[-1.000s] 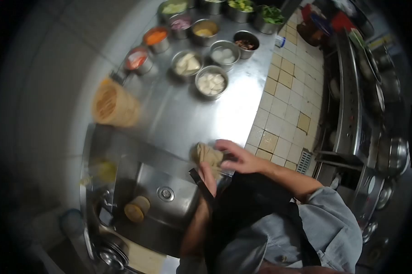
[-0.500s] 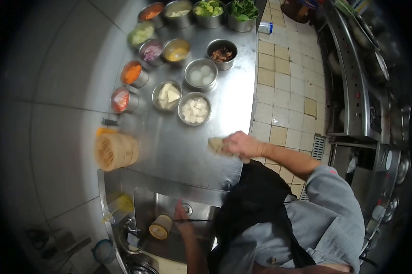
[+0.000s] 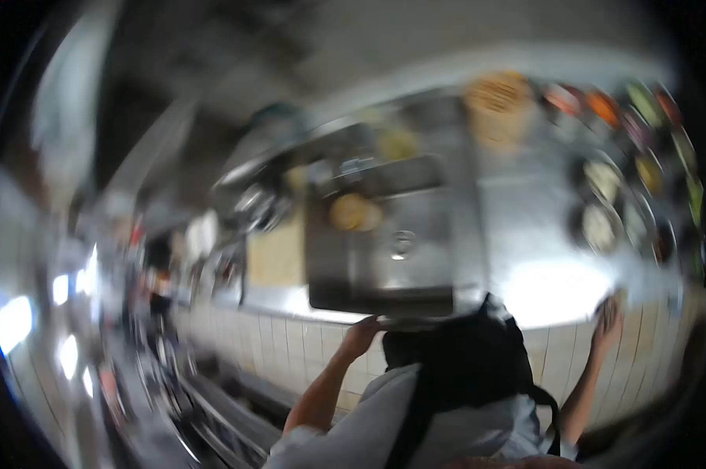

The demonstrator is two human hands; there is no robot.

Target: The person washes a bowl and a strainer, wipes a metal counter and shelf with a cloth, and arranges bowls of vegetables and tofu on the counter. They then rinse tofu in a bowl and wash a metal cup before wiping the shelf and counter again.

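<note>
The whole view is smeared by fast head motion. My left hand (image 3: pixel 361 334) reaches up to the front rim of the steel sink (image 3: pixel 384 302) and touches it. At the right, my right hand (image 3: pixel 607 320) lies at the front edge of the steel counter (image 3: pixel 541 285). The blur hides whether the tan cloth is still under it. A round yellowish object (image 3: pixel 353 211) lies inside the sink basin. My black apron (image 3: pixel 462 363) fills the lower middle.
A tan woven basket (image 3: pixel 498 102) stands behind the sink. Several steel bowls of food (image 3: pixel 602 203) line the counter's right end. White tiles (image 3: pixel 290 344) face the counter front. Dark blurred kitchen equipment (image 3: pixel 173 375) stretches away on the left.
The view has swung round sharply and blurred. My left hand has come out of the sink basin to its front rim. My right hand has slid to the counter's front edge.
</note>
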